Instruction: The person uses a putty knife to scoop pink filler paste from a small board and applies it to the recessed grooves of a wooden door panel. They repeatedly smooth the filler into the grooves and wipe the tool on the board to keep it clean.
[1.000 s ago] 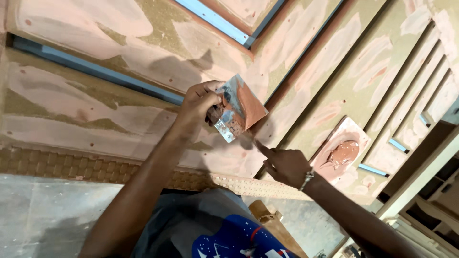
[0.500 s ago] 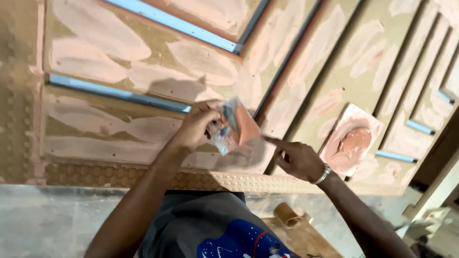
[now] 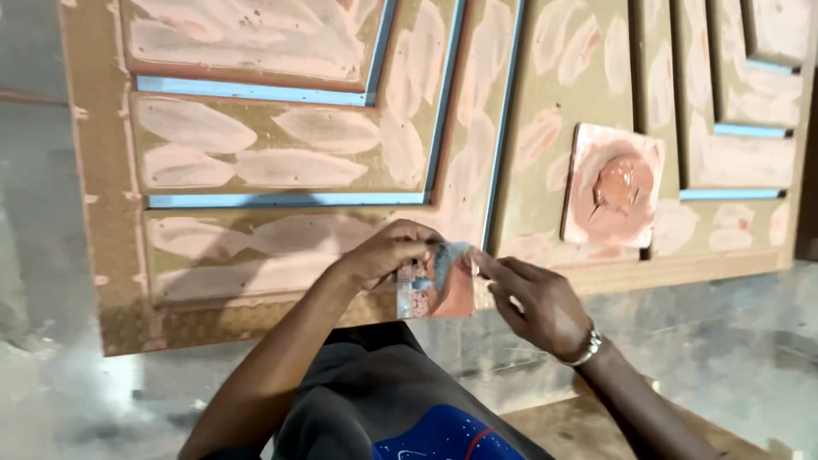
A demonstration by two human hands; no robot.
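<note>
Since the earlier view, we see that both hands have dropped lower against the panel and drawn closer together, and the square tile now lies well to their right. At far left, the grey floor [image 3: 51, 366] runs beside the edge of the large carved wooden panel [image 3: 111, 281], whose green face carries pale pinkish filler patches and blue strips [image 3: 281, 200] along its raised steps. Moving right, our left hand [image 3: 388, 251] curls its fingers closed over the top edge of a small flat scraper [image 3: 436, 285], smeared with reddish-brown filler, which sits in front of the panel's lower border. Just beside it, our right hand [image 3: 537, 302], wearing a metal bracelet [image 3: 588, 345] at the wrist, extends its fingers narrowly so that the fingertips touch the scraper's right edge; we cannot tell whether they grip it. Further right, a square tile [image 3: 613, 183] bearing a mound of reddish filler rests on the panel, well apart from both hands.
</note>
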